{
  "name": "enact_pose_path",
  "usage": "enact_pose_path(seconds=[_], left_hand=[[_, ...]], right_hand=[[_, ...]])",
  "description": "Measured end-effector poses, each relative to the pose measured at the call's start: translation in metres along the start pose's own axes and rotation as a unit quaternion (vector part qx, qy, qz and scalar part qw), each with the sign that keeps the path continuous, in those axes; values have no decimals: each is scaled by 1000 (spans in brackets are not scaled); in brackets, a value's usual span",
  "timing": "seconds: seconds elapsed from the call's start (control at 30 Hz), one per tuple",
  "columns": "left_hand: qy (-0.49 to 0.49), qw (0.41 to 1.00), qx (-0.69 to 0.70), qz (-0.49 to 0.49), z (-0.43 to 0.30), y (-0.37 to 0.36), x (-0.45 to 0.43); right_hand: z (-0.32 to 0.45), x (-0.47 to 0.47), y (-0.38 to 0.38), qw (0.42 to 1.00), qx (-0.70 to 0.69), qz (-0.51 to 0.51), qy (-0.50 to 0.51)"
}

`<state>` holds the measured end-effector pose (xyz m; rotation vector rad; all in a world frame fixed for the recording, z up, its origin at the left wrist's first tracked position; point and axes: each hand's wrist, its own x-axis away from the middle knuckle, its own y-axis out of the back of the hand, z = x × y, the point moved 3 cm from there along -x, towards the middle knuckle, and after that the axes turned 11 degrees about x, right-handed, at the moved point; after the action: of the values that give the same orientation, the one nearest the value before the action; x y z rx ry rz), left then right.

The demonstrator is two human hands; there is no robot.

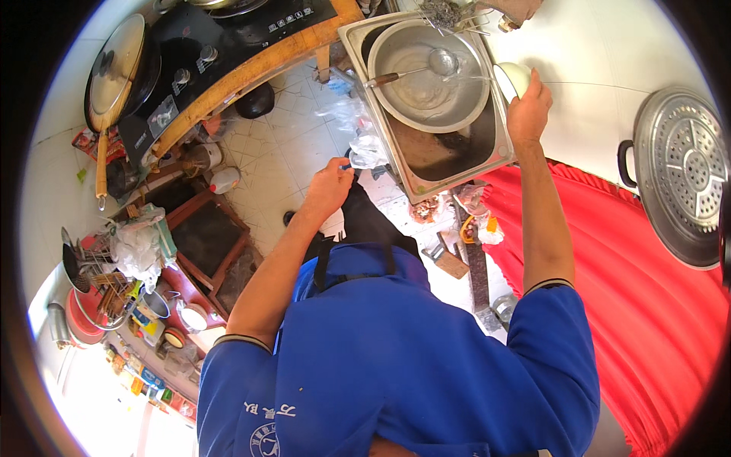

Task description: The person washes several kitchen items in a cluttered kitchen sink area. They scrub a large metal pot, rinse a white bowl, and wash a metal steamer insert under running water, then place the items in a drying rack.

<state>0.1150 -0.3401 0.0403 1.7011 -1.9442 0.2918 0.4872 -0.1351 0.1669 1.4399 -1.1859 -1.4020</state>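
My right hand (530, 111) grips a pale green bowl (515, 80), tipped on its side at the right rim of a stainless steel sink (440, 185). A thin streak, apparently water, runs between the bowl and a large metal basin (394, 111) set in the sink. Across the basin lies a ladle (442, 61) with a wooden handle, its head inside and its handle over the left rim. My left hand (331, 185) hangs left of the sink with fingers loosely bent, and I see nothing held in it.
A black cooktop (228, 63) with a lidded pan (117, 68) stands at upper left. A wire rack (457, 20) sits behind the sink. To the right are a round steamer tray (685, 171) and a red curtain (617, 274). Plastic bags (365, 149) hang by the sink's left side.
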Motion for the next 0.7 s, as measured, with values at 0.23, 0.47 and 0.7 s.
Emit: enact_pose_path(seconds=[0.23, 0.47, 0.7], left_hand=[[-28, 999, 43, -18, 35, 39, 68], [-28, 994, 34, -97, 122, 117, 177], [39, 969, 78, -233, 207, 190, 305]], right_hand=[[-16, 28, 54, 913, -311, -1, -264], [-3, 41, 63, 988, 14, 79, 128], [53, 79, 60, 972, 194, -8, 129]])
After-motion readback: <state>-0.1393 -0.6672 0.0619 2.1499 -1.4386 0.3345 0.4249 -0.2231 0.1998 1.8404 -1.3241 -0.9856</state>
